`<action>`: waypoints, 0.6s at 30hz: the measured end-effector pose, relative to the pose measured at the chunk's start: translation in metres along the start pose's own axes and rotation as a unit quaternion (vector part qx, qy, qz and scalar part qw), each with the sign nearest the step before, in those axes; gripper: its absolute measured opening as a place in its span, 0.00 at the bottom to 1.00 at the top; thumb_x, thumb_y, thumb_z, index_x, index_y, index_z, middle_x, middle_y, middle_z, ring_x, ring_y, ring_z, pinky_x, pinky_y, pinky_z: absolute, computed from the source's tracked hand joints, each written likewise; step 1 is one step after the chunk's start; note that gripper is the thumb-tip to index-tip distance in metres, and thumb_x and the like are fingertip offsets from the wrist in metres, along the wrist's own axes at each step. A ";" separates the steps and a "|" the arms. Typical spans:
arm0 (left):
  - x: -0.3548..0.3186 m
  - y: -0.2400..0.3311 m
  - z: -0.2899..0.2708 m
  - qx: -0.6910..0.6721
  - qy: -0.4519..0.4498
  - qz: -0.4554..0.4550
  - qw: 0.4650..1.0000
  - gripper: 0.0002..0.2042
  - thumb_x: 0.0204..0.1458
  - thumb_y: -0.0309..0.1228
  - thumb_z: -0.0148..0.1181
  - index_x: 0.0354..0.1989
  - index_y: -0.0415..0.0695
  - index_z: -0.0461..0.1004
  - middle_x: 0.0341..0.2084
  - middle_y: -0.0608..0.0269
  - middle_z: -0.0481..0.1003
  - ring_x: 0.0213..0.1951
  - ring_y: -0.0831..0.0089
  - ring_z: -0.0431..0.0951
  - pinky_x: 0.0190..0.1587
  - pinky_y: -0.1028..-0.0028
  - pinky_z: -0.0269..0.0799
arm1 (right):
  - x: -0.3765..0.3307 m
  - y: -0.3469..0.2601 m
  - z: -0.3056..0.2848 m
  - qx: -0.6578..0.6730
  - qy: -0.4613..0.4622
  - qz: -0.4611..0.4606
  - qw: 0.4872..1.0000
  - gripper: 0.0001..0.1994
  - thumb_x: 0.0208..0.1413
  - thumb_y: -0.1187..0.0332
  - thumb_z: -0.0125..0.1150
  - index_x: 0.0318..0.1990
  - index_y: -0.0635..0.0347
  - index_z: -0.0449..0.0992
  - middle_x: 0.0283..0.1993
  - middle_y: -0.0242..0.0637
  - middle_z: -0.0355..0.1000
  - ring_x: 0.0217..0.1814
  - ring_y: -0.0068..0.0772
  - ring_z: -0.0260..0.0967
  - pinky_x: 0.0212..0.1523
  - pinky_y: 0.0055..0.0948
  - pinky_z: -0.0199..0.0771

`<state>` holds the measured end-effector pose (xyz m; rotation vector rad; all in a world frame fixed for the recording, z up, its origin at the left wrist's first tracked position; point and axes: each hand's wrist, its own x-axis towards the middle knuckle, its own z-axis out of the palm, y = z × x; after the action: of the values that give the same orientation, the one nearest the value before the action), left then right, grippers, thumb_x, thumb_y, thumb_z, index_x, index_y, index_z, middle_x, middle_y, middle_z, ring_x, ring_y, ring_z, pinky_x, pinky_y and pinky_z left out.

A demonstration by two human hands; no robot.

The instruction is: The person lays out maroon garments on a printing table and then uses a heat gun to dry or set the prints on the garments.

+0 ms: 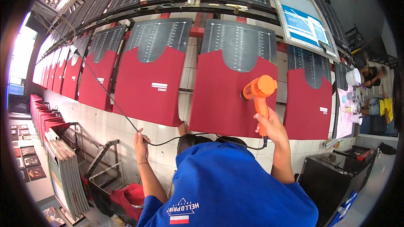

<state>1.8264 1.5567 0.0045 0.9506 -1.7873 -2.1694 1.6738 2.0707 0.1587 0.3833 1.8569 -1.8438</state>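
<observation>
My right hand (272,127) is wrapped round the handle of an orange heat gun (264,87). The gun's dark nozzle points left over a dark red T-shirt (214,96), which lies stretched on a black printing board (263,42). Whether the nozzle touches the cloth, I cannot tell. From the handle's base a black power cable (112,100) runs across my body. My left hand (141,141) is closed on that cable, which carries on up to the far left. The printed patch under the gun is hidden.
More dark red shirts (147,88) lie on boards in a row to both sides, several with small white prints. A framed screen (280,0) rests across the boards at the far right. Stacked frames (67,176) stand at the near left, and a black cabinet (322,176) at the near right.
</observation>
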 end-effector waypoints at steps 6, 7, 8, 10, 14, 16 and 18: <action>0.048 0.089 -0.044 -0.201 -0.229 -0.074 0.949 0.18 0.63 0.30 0.48 0.59 0.39 0.62 0.31 0.56 0.76 0.39 0.67 0.78 0.52 0.61 0.71 | 0.021 -0.021 0.142 0.032 -0.109 0.011 0.993 0.16 0.59 0.68 0.57 0.51 0.65 0.65 0.32 0.29 0.67 0.22 0.18 0.67 0.24 0.22 0.73; 0.069 0.099 -0.055 -0.271 -0.253 -0.034 0.928 0.19 0.62 0.29 0.50 0.60 0.38 0.62 0.34 0.55 0.77 0.41 0.66 0.78 0.54 0.60 0.70 | 0.028 -0.024 0.173 0.036 -0.124 0.014 0.991 0.16 0.59 0.68 0.57 0.51 0.65 0.65 0.32 0.29 0.67 0.22 0.18 0.67 0.24 0.22 0.73; 0.099 0.094 -0.077 -0.208 -0.304 -0.027 0.929 0.19 0.62 0.32 0.51 0.59 0.39 0.63 0.33 0.56 0.78 0.42 0.66 0.78 0.54 0.61 0.68 | 0.037 -0.026 0.201 0.031 -0.140 0.011 0.990 0.15 0.60 0.68 0.56 0.50 0.66 0.66 0.32 0.29 0.67 0.22 0.18 0.67 0.25 0.22 0.73; 0.129 0.141 -0.072 0.070 -0.477 -0.010 0.876 0.17 0.63 0.35 0.48 0.56 0.39 0.65 0.27 0.59 0.76 0.36 0.67 0.78 0.53 0.62 0.69 | 0.056 -0.030 0.258 0.028 -0.133 0.014 0.991 0.14 0.60 0.68 0.56 0.49 0.66 0.66 0.32 0.29 0.67 0.22 0.18 0.67 0.25 0.22 0.73; 0.179 0.176 -0.113 -0.187 -0.471 0.012 0.862 0.14 0.61 0.33 0.51 0.48 0.35 0.72 0.29 0.56 0.78 0.38 0.66 0.78 0.54 0.65 0.68 | 0.081 -0.039 0.345 -0.002 -0.100 0.001 0.995 0.14 0.60 0.67 0.56 0.48 0.65 0.66 0.30 0.28 0.65 0.22 0.18 0.66 0.24 0.23 0.72; 0.199 0.196 -0.134 -0.232 -0.399 -0.027 0.886 0.14 0.59 0.32 0.53 0.47 0.34 0.72 0.32 0.53 0.79 0.41 0.64 0.79 0.53 0.66 0.69 | 0.089 -0.043 0.370 -0.021 -0.078 0.000 0.997 0.15 0.59 0.66 0.56 0.49 0.65 0.66 0.30 0.27 0.64 0.21 0.18 0.66 0.24 0.23 0.73; 0.207 0.220 -0.154 0.007 -0.500 0.002 0.866 0.11 0.61 0.32 0.50 0.45 0.36 0.70 0.27 0.55 0.77 0.37 0.65 0.78 0.50 0.67 0.70 | 0.087 -0.048 0.392 -0.026 -0.054 -0.004 0.998 0.15 0.60 0.66 0.56 0.50 0.65 0.66 0.30 0.27 0.64 0.21 0.18 0.66 0.24 0.23 0.73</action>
<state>1.6959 1.2674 0.1229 -0.3247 -2.1006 -2.9001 1.6325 1.6685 0.1671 0.2534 1.8308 -1.7815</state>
